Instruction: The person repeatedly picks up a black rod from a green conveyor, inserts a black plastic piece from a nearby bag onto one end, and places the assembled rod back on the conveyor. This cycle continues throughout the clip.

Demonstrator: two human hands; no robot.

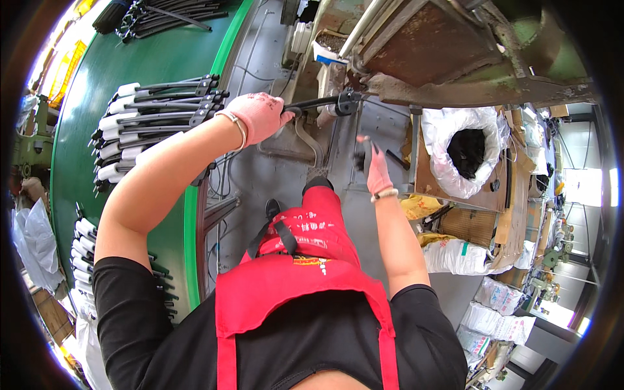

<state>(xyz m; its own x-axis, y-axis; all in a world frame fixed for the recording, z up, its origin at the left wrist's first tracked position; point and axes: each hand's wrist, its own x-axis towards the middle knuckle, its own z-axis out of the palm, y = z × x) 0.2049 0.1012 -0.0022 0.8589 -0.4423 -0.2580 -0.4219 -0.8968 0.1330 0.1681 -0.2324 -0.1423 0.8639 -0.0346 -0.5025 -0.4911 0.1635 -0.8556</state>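
My left hand (258, 118), in a pink glove, grips a black rod assembly (317, 103) that points right and ends in a black bracket close to the machine (429, 53). My right hand (374, 165), in a pink and grey glove, is raised lower right of that bracket, with a small black part (360, 161) at its fingers; the blur hides how it is held. Left of my left hand, a stack of similar black rods with white foam sleeves (114, 122) lies on the green conveyor belt (146, 63).
A white plastic bag (434, 146) of black parts stands in a carton at right. More sleeved rods (83, 248) lie on the belt lower left, black rods (170, 19) at its top. White sacks (453, 256) are at lower right. The machine overhangs the top right.
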